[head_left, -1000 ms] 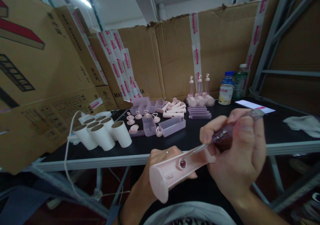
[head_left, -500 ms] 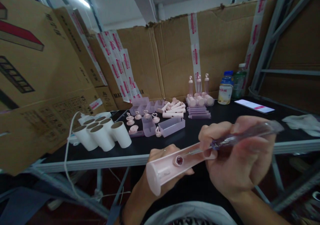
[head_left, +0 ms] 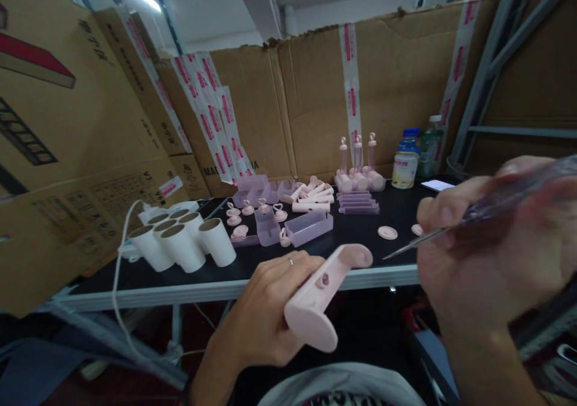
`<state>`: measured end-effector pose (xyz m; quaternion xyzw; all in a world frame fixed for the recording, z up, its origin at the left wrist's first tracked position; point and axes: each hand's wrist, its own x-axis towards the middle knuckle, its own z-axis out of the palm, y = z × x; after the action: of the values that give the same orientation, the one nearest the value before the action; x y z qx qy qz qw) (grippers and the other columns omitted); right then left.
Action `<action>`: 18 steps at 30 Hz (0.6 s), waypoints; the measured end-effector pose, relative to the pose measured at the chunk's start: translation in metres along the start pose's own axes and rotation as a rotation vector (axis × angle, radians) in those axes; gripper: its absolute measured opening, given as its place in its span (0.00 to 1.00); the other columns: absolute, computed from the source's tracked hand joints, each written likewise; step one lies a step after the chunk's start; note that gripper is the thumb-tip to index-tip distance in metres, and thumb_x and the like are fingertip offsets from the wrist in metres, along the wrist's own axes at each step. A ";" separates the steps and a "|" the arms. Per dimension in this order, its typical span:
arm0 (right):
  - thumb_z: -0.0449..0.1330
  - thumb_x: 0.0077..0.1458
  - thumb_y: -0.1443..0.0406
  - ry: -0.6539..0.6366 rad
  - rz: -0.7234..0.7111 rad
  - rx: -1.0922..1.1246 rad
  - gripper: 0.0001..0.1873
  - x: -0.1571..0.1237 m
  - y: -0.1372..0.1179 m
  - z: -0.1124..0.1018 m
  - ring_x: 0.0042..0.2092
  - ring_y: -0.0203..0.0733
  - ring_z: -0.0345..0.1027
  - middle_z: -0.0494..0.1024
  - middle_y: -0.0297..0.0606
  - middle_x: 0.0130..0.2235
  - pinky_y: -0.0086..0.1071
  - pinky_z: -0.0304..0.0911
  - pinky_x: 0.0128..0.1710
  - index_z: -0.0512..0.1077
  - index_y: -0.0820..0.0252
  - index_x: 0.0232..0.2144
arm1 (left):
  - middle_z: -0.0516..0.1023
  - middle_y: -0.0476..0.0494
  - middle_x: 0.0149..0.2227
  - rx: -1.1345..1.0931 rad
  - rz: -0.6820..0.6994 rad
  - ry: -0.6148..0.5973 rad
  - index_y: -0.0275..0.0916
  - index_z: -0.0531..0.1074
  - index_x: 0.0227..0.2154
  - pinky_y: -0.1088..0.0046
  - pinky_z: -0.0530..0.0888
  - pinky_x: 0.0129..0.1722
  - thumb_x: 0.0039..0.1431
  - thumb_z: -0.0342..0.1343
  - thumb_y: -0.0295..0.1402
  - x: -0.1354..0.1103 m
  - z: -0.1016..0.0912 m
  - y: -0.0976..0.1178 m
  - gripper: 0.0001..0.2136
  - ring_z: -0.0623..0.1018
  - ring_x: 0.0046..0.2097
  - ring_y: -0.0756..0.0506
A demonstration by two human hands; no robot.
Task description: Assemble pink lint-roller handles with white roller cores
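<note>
My left hand [head_left: 264, 310] is wrapped round a pale pink plastic holder [head_left: 322, 298] with a round disc at its near end and a rounded tab at its far end. A small dark screw-like piece [head_left: 325, 279] sits in a hole in its wall. At the right, my right hand [head_left: 482, 255] grips a screwdriver [head_left: 478, 216] with a translucent purplish handle. Its thin metal tip points left and stays apart from the holder. Beyond it on the table lie two flat pink discs [head_left: 387, 233], one partly behind my right hand.
White cardboard tubes [head_left: 183, 246] stand at the left. Mauve trays [head_left: 311, 228], pink ring caps [head_left: 240, 231] and a heap of pink parts [head_left: 314, 200] occupy the middle. Assembled pink pieces [head_left: 358, 177], bottles [head_left: 404, 165] and a phone [head_left: 437, 185] are further back. Cardboard walls [head_left: 311, 111] enclose the table.
My right hand has drawn the screwdriver out of the pink holder and moved right, uncovering the flat discs. My left hand has tilted the holder, its near disc now turned toward me.
</note>
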<state>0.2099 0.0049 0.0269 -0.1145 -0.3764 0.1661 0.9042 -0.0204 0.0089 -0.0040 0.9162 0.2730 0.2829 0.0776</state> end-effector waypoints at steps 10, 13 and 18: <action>0.56 0.70 0.59 -0.020 0.138 0.080 0.09 -0.014 -0.003 0.009 0.21 0.35 0.65 0.78 0.31 0.25 0.26 0.59 0.17 0.69 0.56 0.38 | 0.79 0.44 0.46 -0.109 -0.233 0.382 0.42 0.72 0.48 0.70 0.77 0.49 0.67 0.59 0.32 0.002 0.014 -0.007 0.08 0.81 0.47 0.44; 0.53 0.71 0.62 -0.078 0.133 0.098 0.08 -0.021 -0.001 0.013 0.23 0.38 0.69 0.78 0.33 0.26 0.28 0.63 0.18 0.69 0.54 0.38 | 0.77 0.44 0.47 -0.040 -0.182 0.360 0.43 0.73 0.47 0.69 0.77 0.51 0.68 0.57 0.31 0.000 0.015 -0.003 0.07 0.80 0.49 0.44; 0.52 0.73 0.60 -0.142 0.170 0.106 0.08 -0.032 0.000 0.018 0.22 0.37 0.67 0.77 0.31 0.26 0.27 0.63 0.18 0.68 0.52 0.39 | 0.79 0.45 0.47 -0.086 -0.016 0.241 0.45 0.74 0.53 0.72 0.78 0.50 0.70 0.56 0.43 0.003 0.011 0.009 0.14 0.81 0.47 0.45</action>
<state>0.1758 -0.0058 0.0184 -0.0860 -0.4189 0.2696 0.8628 -0.0077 0.0030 -0.0086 0.8691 0.2753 0.4020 0.0858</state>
